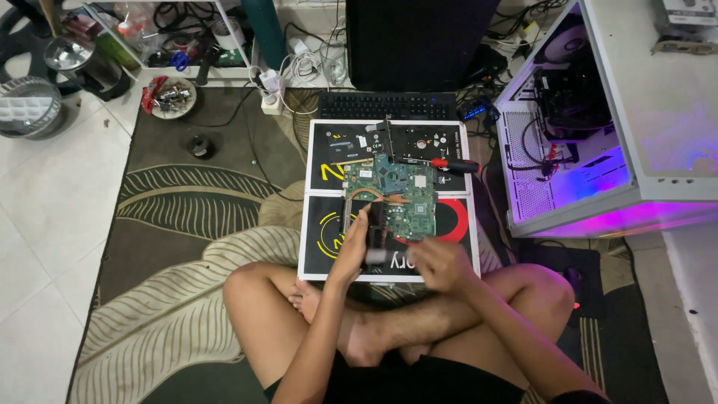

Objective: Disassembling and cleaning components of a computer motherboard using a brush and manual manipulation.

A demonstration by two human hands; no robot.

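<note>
A green circuit board [396,196] with a copper heat pipe lies on two black flat boxes [329,251] on the floor in front of my crossed legs. My left hand [350,254] grips a small dark part [374,238] at the board's near left edge. Close to it, my right hand [441,263] hovers over the near box edge with fingers curled; whether it holds anything is blurred. A red-handled screwdriver [453,165] lies at the board's far right.
A black keyboard [387,105] and a dark monitor [419,41] sit behind the boxes. An open white computer case [598,150] glowing purple stands at the right. A power strip [271,96], a bowl of small parts [170,97] and a rack are at far left.
</note>
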